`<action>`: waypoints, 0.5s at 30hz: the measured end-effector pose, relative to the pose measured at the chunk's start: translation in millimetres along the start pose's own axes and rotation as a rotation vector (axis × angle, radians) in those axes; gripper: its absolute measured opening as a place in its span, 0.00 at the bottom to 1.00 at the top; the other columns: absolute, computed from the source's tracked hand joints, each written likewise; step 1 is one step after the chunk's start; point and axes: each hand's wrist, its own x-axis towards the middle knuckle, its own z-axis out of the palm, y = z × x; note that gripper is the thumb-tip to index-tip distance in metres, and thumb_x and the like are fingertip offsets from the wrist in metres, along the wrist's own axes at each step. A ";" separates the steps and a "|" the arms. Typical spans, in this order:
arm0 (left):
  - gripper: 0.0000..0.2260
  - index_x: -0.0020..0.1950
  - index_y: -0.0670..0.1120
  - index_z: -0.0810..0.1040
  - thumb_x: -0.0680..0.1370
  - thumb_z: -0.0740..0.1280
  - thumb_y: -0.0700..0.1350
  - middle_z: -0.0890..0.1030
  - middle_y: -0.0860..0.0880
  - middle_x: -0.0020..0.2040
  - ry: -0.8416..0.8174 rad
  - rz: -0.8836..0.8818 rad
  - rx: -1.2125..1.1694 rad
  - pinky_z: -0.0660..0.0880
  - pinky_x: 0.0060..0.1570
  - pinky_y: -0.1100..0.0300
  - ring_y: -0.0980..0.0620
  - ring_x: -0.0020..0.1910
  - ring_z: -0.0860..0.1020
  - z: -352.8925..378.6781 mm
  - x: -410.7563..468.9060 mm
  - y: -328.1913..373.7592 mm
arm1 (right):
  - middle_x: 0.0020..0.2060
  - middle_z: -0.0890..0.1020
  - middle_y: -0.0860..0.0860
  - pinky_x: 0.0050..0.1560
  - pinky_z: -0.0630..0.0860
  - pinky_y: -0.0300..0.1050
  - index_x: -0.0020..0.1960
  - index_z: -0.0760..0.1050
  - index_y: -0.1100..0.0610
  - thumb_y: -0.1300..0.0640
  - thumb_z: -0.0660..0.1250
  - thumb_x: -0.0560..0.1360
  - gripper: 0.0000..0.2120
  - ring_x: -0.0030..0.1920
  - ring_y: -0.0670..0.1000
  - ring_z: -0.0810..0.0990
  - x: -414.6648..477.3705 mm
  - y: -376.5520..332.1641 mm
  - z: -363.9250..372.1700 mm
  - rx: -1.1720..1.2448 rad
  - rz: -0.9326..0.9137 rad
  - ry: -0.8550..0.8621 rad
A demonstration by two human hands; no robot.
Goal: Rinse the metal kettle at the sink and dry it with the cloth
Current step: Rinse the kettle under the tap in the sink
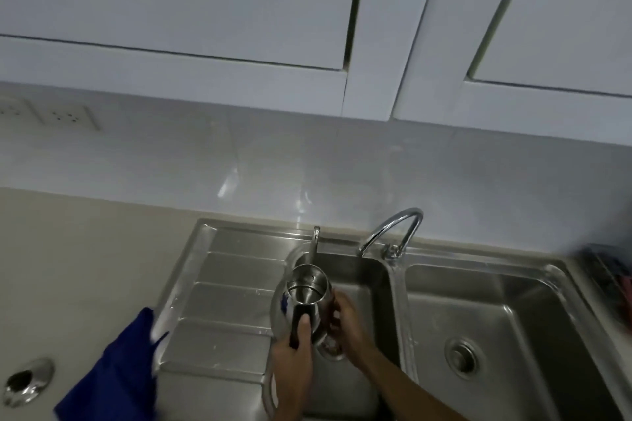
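Head view: left hand wrapped round dark handle of shiny rounded steel kettle (lid off) — right hand cupping its side, over left basin of brushed-steel sink; blue cloth crumpled at ribbed drainboard's left edge.

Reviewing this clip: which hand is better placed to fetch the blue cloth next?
Probably left. The blue cloth lies on the left, beside the drainboard. The left hand grips the kettle handle; the right hand already steadies its body, so it could take over.
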 end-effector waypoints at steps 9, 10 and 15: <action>0.19 0.37 0.36 0.84 0.78 0.70 0.50 0.80 0.45 0.28 0.056 -0.022 -0.014 0.73 0.36 0.60 0.44 0.36 0.82 61.2 16.3 11.5 | 0.54 0.82 0.49 0.56 0.77 0.48 0.54 0.78 0.47 0.36 0.62 0.77 0.17 0.56 0.49 0.80 26.0 -36.9 -62.8 -0.291 -0.171 0.016; 0.20 0.36 0.37 0.84 0.78 0.70 0.52 0.81 0.43 0.30 0.062 -0.043 -0.011 0.75 0.38 0.58 0.43 0.37 0.83 68.0 19.9 9.7 | 0.56 0.82 0.48 0.59 0.77 0.49 0.56 0.77 0.44 0.29 0.64 0.71 0.23 0.58 0.48 0.79 31.8 -39.4 -73.6 -0.361 -0.238 0.067; 0.17 0.38 0.35 0.85 0.76 0.73 0.50 0.83 0.38 0.34 0.075 -0.075 -0.023 0.79 0.46 0.53 0.41 0.40 0.84 95.2 31.4 7.8 | 0.69 0.73 0.54 0.71 0.64 0.41 0.73 0.68 0.59 0.59 0.64 0.79 0.22 0.69 0.47 0.69 44.5 -67.4 -112.9 -0.734 -0.626 0.354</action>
